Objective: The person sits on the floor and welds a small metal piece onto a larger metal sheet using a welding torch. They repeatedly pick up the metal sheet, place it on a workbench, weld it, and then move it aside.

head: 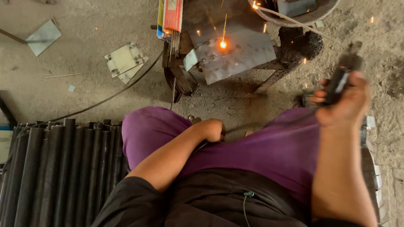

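Weld spot (223, 44) glows on the bent steel plate (235, 52), so seam's barely started. Right hand (347, 103) clenches the electrode holder (338, 84) right of the plate; left hand (212, 130) fisted below it, contents hidden.

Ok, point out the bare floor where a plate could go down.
Bare concrete floor lies between the cut plates, the black cable and the stacked black pipes. Crowded: around the sparking metal stand and the electrode packet.
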